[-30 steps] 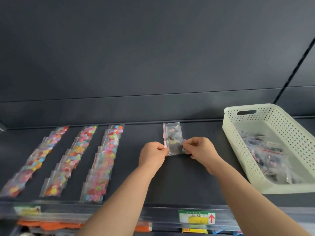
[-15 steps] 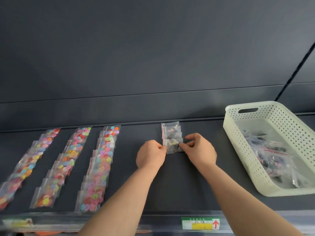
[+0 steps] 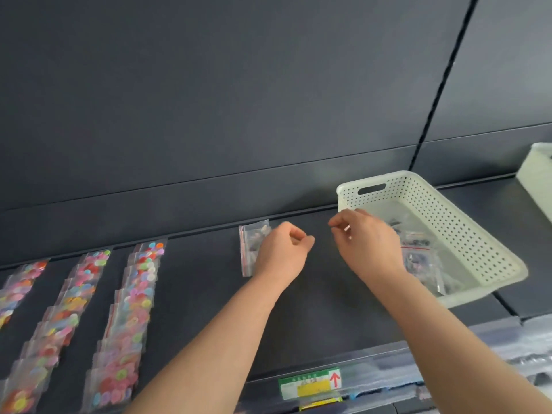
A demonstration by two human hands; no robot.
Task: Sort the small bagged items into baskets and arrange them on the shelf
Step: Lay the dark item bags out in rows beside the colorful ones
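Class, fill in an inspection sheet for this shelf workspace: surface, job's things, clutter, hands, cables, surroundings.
Surface: dark shelf, flat.
Job's things: three rows of colourful bags at left; short row of dark-item bags at centre; white basket at right, with more bags inside.
Clutter: nothing seen.
Hands: left hand curled over the short row, nothing seen in it; right hand curled at the basket's near corner, contents unclear.
Cables: nothing seen.
Surroundings: dark back panel; price label on the front rail; pale object at far right.

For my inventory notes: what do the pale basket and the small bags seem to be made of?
The basket: likely moulded plastic, matte cream; regular holes, rounded rim. The small bags: thin clear plastic film, slightly glossy; contents show through.
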